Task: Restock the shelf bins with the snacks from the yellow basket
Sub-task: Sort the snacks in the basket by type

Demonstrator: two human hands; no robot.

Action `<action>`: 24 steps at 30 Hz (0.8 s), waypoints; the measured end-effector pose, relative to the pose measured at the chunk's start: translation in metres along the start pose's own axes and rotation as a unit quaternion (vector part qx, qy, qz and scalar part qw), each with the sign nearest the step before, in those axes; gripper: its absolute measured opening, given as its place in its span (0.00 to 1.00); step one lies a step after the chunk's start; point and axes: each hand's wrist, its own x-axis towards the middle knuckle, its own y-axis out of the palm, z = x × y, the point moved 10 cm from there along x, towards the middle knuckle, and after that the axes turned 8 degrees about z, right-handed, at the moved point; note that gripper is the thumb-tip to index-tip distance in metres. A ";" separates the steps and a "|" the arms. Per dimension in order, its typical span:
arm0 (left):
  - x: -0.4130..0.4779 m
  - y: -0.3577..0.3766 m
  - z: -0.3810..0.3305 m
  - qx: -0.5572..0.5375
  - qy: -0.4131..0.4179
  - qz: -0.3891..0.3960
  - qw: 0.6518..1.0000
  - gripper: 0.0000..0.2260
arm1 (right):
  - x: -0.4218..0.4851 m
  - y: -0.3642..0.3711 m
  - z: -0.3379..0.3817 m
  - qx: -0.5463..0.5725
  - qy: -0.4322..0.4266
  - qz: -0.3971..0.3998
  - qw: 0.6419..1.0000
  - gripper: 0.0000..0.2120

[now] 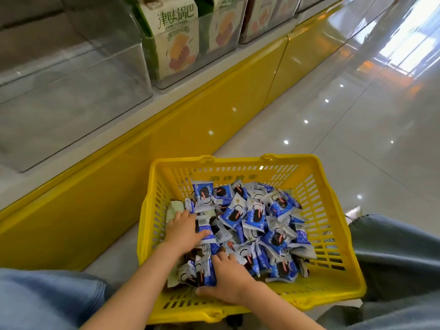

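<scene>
I see left hand [184, 228] and right hand [228, 279] curled round snacks [257, 217] in basket [238, 159]; bin [71, 91] up left. Risk: overfull grab, slick snacks slipping onto floor [309, 115] mid-lift

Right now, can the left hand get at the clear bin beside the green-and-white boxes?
Probably yes: nothing stands between the left hand, gripping packets in the yellow basket, and the clear bin on the shelf.

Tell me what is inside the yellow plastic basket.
A loose pile of small blue-and-white snack packets fills the yellow slatted plastic basket. The left hand and right hand grip some near its left side. What lies beneath the pile is covered.
</scene>
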 end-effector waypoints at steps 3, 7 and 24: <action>0.001 0.012 -0.007 -0.035 0.012 0.046 0.998 0.30 | 0.001 -0.006 -0.003 0.036 -0.005 -0.022 0.999 0.24; -0.008 0.028 -0.015 -0.127 0.034 0.084 0.988 0.24 | -0.009 -0.021 -0.019 0.135 -0.028 -0.010 0.990 0.21; -0.011 -0.077 -0.114 -0.365 0.163 -0.080 0.913 0.12 | -0.084 -0.180 -0.157 0.291 0.091 -0.369 0.878 0.24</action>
